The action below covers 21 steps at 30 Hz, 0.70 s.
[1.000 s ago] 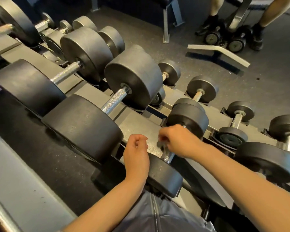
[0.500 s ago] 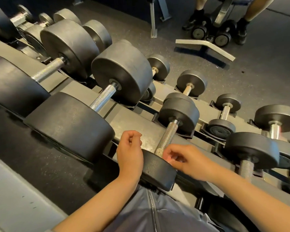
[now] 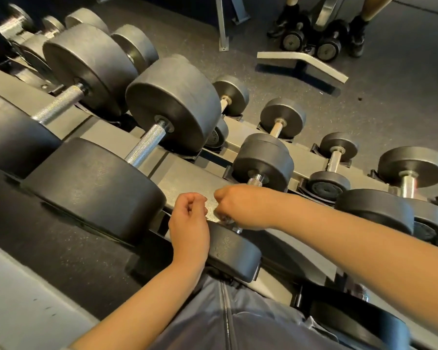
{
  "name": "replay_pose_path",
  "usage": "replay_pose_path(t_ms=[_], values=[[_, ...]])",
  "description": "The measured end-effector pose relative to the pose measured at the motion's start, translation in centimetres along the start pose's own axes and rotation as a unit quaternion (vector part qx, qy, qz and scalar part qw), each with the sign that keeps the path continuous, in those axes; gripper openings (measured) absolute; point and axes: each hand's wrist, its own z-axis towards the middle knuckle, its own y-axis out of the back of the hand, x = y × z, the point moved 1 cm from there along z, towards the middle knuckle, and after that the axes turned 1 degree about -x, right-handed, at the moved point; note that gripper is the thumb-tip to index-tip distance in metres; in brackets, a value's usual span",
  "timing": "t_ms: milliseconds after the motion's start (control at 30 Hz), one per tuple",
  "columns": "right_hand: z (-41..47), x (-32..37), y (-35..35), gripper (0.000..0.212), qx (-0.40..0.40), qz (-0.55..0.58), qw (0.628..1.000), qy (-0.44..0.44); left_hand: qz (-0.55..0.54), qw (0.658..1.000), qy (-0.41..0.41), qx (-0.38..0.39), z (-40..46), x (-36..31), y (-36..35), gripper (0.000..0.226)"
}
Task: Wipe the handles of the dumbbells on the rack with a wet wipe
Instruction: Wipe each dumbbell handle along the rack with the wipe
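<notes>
right hand (image 3: 245,207): fingers curled round the handle (image 3: 255,182) of the mid-size dumbbell (image 3: 263,161); only the knurled top end of the handle showed above the knuckles.
left hand (image 3: 190,223): loose fist, held nothing visible, wrist lay against that dumbbell's near head (image 3: 234,251).
wipe: couldn't make it out; maybe a pale bit under the right fingers, too small to tell.
rack (image 3: 187,178): grey sloped tiers; this dumbbell sat on the upper tier, far head up-slope.
step: looked like mid-wipe on this one handle, hand low on the bar.
done: can't tell; no handle looked wet or different.
left: probably most of it. Big dumbbell (image 3: 172,107) just to the left had its handle bare, one further left too, small ones (image 3: 336,152) on the lower tier untouched by either hand.
other: two dumbbells (image 3: 311,41) on the floor (image 3: 364,109) by somebody's feet, well away from the rack.
</notes>
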Motion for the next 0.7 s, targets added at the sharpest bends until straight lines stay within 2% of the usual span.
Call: replay_pose_path(t_ms=[100,233,333,433,500,567,633,700], values=[[1.0,-1.9,1.2,0.027,0.044,-0.075,0.995,-0.039,-0.006,1.0,-0.011,0.004,0.0,-0.1,0.2,0.017],[0.9,-3.8,1.4,0.034,0.064,-0.133,0.983,-0.109,0.004,0.999,-0.028,0.017,-0.2,-0.2,0.3,0.016],[0.8,-3.7,0.4,0.032,0.043,-0.121,0.983,-0.131,0.081,0.993,-0.056,0.066,0.0,-0.2,0.2,0.016],[0.4,-4.2,0.4,0.025,-0.097,0.044,0.977,-0.183,0.211,0.954,-0.128,0.169,0.0,-0.6,0.1,0.017],[0.1,-4.6,1.6,0.019,-0.227,0.154,0.937,-0.218,0.217,0.937,-0.183,0.201,-0.6,-2.1,1.0,0.016],[0.3,-4.3,3.2,0.017,-0.319,0.267,0.878,-0.238,0.182,0.926,-0.244,0.221,-0.8,-4.4,3.4,0.014],[1.5,-3.6,4.5,0.017,-0.36,0.344,0.833,-0.242,0.166,0.91,-0.302,0.229,-0.6,-6.7,6.6,0.02],[3.6,-2.6,5.8,0.018,-0.37,0.368,0.823,-0.226,0.181,0.898,-0.363,0.169,0.6,-8.7,9.9,0.021]])
